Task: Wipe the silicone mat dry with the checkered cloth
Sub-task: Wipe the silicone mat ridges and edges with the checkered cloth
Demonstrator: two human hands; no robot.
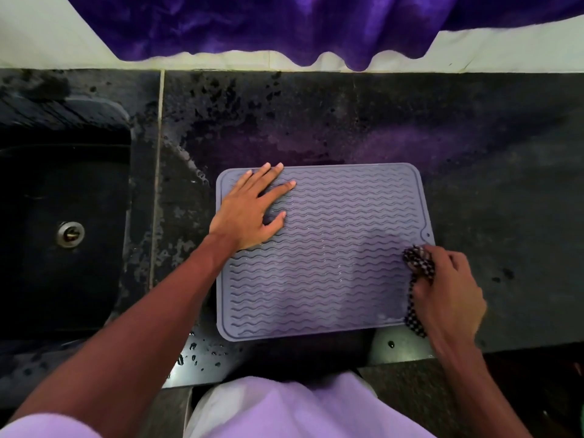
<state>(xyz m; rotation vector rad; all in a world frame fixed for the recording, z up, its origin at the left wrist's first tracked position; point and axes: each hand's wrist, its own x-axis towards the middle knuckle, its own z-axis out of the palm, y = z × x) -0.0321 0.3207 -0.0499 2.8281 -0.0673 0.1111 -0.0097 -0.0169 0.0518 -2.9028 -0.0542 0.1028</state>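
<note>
A grey-lilac silicone mat (328, 254) with wavy ridges lies flat on the dark stone counter (474, 159). My left hand (249, 210) presses flat on the mat's far left corner, fingers spread. My right hand (448, 289) grips the bunched black-and-white checkered cloth (418, 263) at the mat's right edge. Part of the cloth hangs below my palm near the mat's front right corner.
A dark sink (63, 216) with a metal drain (70, 233) sits to the left. Water drops and wet patches lie on the counter near the front edge and behind the mat. A purple curtain (284, 23) hangs along the back wall.
</note>
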